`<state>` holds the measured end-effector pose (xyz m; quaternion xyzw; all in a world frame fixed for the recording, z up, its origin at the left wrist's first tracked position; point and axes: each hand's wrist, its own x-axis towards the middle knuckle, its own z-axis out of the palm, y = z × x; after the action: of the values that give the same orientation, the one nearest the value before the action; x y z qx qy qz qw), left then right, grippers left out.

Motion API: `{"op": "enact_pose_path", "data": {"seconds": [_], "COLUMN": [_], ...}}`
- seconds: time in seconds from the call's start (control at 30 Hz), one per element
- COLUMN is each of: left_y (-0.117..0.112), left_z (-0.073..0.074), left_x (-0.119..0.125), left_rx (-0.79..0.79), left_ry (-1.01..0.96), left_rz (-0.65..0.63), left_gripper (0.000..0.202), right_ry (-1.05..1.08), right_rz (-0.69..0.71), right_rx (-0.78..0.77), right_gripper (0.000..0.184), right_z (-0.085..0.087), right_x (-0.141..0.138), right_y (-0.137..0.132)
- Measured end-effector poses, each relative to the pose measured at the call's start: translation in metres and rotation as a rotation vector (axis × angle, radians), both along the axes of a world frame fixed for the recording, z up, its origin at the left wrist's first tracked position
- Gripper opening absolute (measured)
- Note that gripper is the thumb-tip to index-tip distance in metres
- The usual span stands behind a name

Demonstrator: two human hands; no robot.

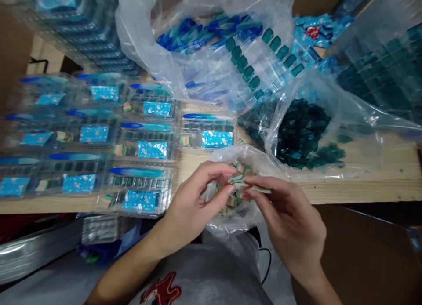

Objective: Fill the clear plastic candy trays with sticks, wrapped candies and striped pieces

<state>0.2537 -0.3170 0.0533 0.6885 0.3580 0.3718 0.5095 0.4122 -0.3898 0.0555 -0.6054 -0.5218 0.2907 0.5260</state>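
Looking down over the long wooden worktop, we find it crowded, and that crowding is our main worry. Rows of clear plastic trays fill its left side, each holding a blue stick, a blue card and small dark parts, and a stray elbow could knock the nearest ones, which sit right at the front edge. Behind them, a big clear bag of blue sticks slumps across the back, and a second bag of dark green pieces lies open on the right, with loose dark pieces beside it; a careless brush of the right wrist could scatter them. Closest to us, a small clear bag of striped pieces sits at the front edge, where a tug could tip it into the lap. The left hand and right hand meet above it, both grips nearly closed: the right pinches one thin striped piece, which could easily slip, while we cannot tell whether the left holds its own.
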Motion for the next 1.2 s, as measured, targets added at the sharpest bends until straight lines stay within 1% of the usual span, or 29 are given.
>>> {"op": "enact_pose_path", "data": {"seconds": [0.1,0.17,0.23,0.27,0.33,0.37,0.43,0.47,0.53,0.6,0.67,0.77,0.87,0.93,0.97,1.03,1.1,1.13,1.17,1.2], "left_y": [0.000,0.001,0.001,0.001,0.002,0.002,0.002,0.002,0.001,0.001,0.001,0.002,0.001,0.000,0.000,0.000,0.002,0.004,0.006,0.008], "left_z": [0.001,0.002,0.003,0.003,0.003,0.002,0.001,0.001,-0.001,-0.001,0.000,0.001,0.001,-0.001,-0.002,-0.002,-0.001,0.001,0.002,0.004], "left_x": [0.003,0.005,0.006,0.006,0.006,0.006,0.006,0.005,0.004,0.003,0.003,0.001,-0.001,-0.002,-0.002,-0.002,-0.001,-0.002,-0.002,-0.003], "left_rx": [-0.030,-0.036,-0.040,-0.039,-0.043,-0.048,-0.059,-0.066,-0.078,-0.089,-0.103,-0.133,-0.160,-0.152,-0.139,-0.123,-0.142,-0.170,-0.201,-0.230], "left_ry": [-0.045,-0.053,-0.052,-0.054,-0.056,-0.053,-0.049,-0.049,-0.050,-0.053,-0.057,-0.082,-0.091,-0.065,-0.050,-0.036,-0.068,-0.088,-0.110,-0.131], "left_rz": [0.070,0.086,0.096,0.102,0.107,0.107,0.102,0.099,0.092,0.077,0.053,0.001,-0.052,-0.066,-0.058,0.001,0.074,0.106,0.133,0.154], "left_gripper": [0.034,0.033,0.032,0.032,0.031,0.031,0.031,0.032,0.034,0.036,0.036,0.037,0.043,0.049,0.051,0.047,0.040,0.038,0.036,0.037], "right_ry": [-0.157,-0.229,-0.212,-0.172,-0.092,-0.082,-0.149,-0.201,-0.256,-0.236,-0.219,-0.208,-0.081,-0.014,0.003,-0.002,-0.083,-0.155,-0.250,-0.360], "right_rz": [0.002,0.060,0.149,0.164,0.143,0.123,0.100,0.096,0.101,0.147,0.189,0.145,0.094,0.073,0.064,0.033,0.027,0.073,0.160,0.282], "right_rx": [0.032,0.031,-0.015,-0.038,-0.054,-0.044,-0.003,0.013,0.032,0.038,0.053,0.064,0.039,0.026,0.019,0.018,0.025,0.010,-0.025,-0.084], "right_gripper": [0.034,0.039,0.047,0.049,0.045,0.039,0.027,0.025,0.026,0.032,0.035,0.032,0.032,0.032,0.031,0.029,0.023,0.020,0.017,0.016], "right_z": [0.005,0.006,0.004,0.002,0.000,0.000,0.003,0.005,0.011,0.014,0.013,0.008,0.003,0.003,0.003,0.004,0.002,0.000,-0.004,-0.009], "right_x": [0.003,0.006,0.007,0.006,0.005,0.005,0.004,0.004,0.005,0.006,0.006,0.003,-0.002,-0.004,-0.004,-0.001,0.004,0.006,0.007,0.007], "right_y": [-0.001,-0.003,-0.005,-0.006,-0.007,-0.007,-0.005,-0.004,-0.001,0.002,0.005,0.010,0.013,0.015,0.015,0.017,0.021,0.023,0.025,0.027]}}
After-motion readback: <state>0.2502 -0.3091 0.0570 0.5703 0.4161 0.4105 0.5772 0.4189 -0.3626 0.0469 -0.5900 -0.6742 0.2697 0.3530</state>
